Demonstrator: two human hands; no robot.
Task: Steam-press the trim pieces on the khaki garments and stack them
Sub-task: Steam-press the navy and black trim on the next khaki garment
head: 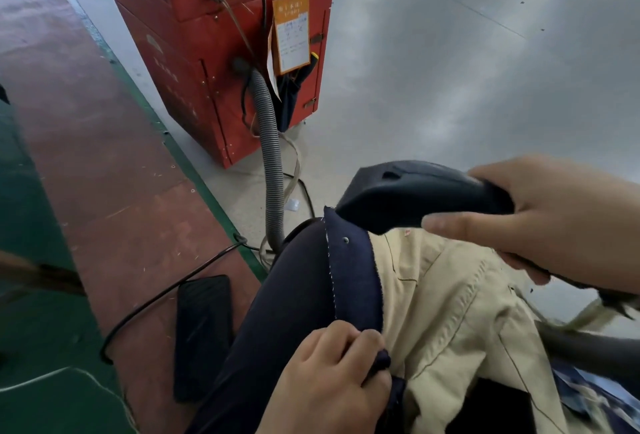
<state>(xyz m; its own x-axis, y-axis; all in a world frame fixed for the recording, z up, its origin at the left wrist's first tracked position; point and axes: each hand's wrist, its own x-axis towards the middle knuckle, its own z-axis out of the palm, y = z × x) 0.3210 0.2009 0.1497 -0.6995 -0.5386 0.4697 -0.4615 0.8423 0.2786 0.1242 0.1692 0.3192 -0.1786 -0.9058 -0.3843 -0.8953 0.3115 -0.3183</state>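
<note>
Left hand: left hand (pixel 329 378) lies nearest the camera at the bottom of the head view, back of the hand up, fingers curled and pinching the lower end of the navy trim strip (pixel 349 281).
Right hand: right hand (pixel 540 222) reaches in from the right edge, fingers wrapped round a dark fabric-covered pressing tool (pixel 415 194); index finger stretched along its underside, thumb on top. Its grip is closed on that tool.
Trim: navy strip runs upward from the left hand's pinch to just under the tool's broad front end; a line of white stitches follows its left edge and a small metal snap sits near its top. Right edge looks frayed.
Garment: khaki garment (pixel 450 312) lies crumpled beside and under the strip, on the person's lap, with dark topstitching and a small red mark near the top.
Leg: dark trouser leg (pixel 284 312) touches the strip's left edge.
Surroundings: red machine cabinet (pixel 221 52) stands on the floor with an orange tag (pixel 291 31) and a grey ribbed hose (pixel 273 163); a black pedal (pixel 202 336) with a cable lies on the red floor strip.
Hard to make out: tool's rear end and its cord blur at the right edge; whether tool and strip touch cannot be told.
</note>
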